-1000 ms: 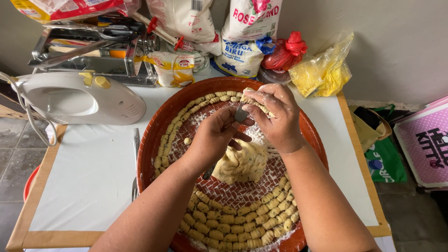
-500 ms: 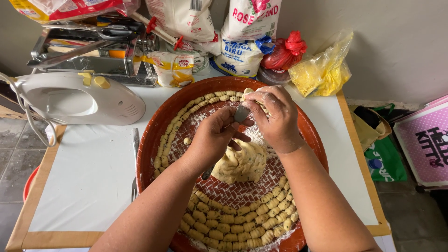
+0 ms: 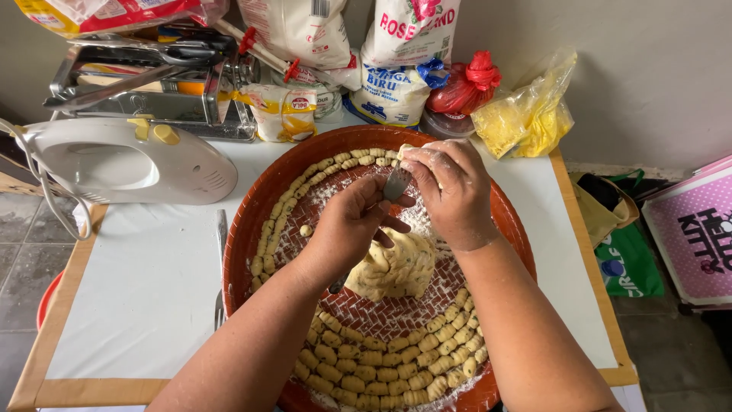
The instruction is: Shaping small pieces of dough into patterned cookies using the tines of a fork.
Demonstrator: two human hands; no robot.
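A round brown woven tray (image 3: pixel 252 221), dusted with flour, lies on the white table. A lump of pale dough (image 3: pixel 393 267) sits in its middle. Several small ridged dough pieces (image 3: pixel 366 362) line the left, far and near rims. My left hand (image 3: pixel 347 233) holds a metal fork (image 3: pixel 396 183) over the far part of the tray. My right hand (image 3: pixel 454 194), floury, pinches a small dough piece (image 3: pixel 404 150) at the fork's tines, close to the far rim.
A white hand mixer (image 3: pixel 130 160) lies at the left, with a metal pasta machine (image 3: pixel 152 91) behind it. Flour bags (image 3: pixel 404 69), a red bag (image 3: pixel 465 84) and a yellow bag (image 3: pixel 526 114) stand at the back. A knife (image 3: pixel 221 259) lies left of the tray.
Both hands stay together over the far part of the tray; the right hand's fingertips have moved slightly toward the far rim with the small dough piece.
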